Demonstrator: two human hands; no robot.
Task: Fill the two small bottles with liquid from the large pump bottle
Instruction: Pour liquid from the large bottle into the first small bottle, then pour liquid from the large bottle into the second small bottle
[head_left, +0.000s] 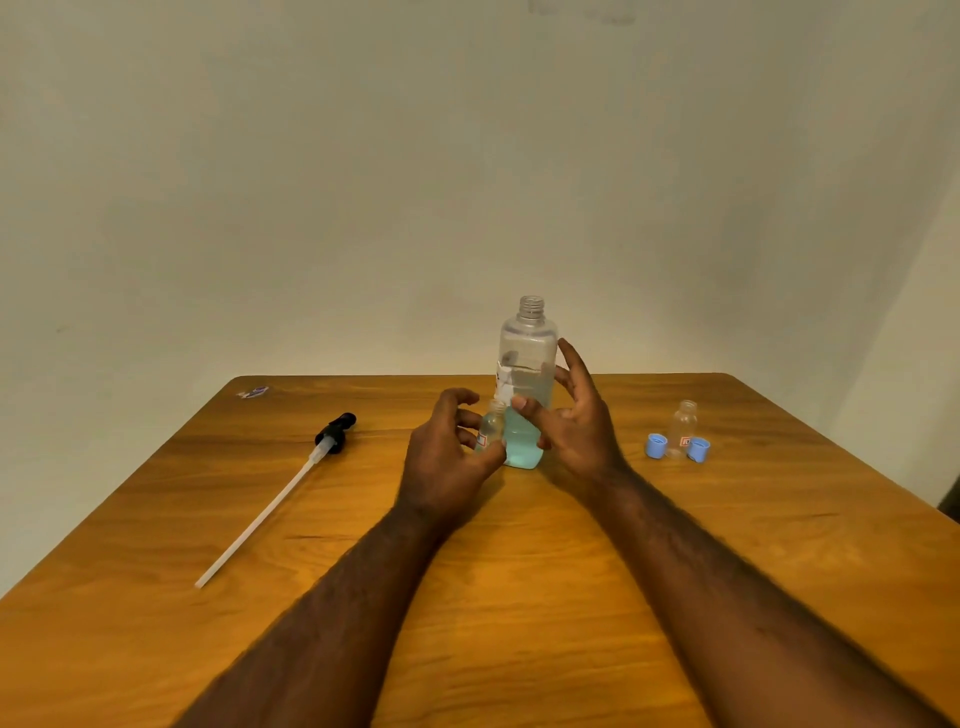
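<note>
The large clear bottle (529, 343) stands upright at the table's middle back, its neck uncapped, with blue liquid in its lower part. Just left of it, one small clear bottle (491, 423) stands uncapped between the thumb and curled fingers of my left hand (447, 457). My right hand (576, 426) hovers at the large bottle's right side with fingers spread, thumb across its front, not closed around it. The second small bottle (684, 426) stands uncapped and looks empty at the right.
Two blue caps (656, 446) (698, 449) lie beside the right small bottle. The black pump head (336, 431) with its long white tube lies on the left of the wooden table (519, 571). A small scrap (253, 392) lies at the far left corner. A wall rises behind.
</note>
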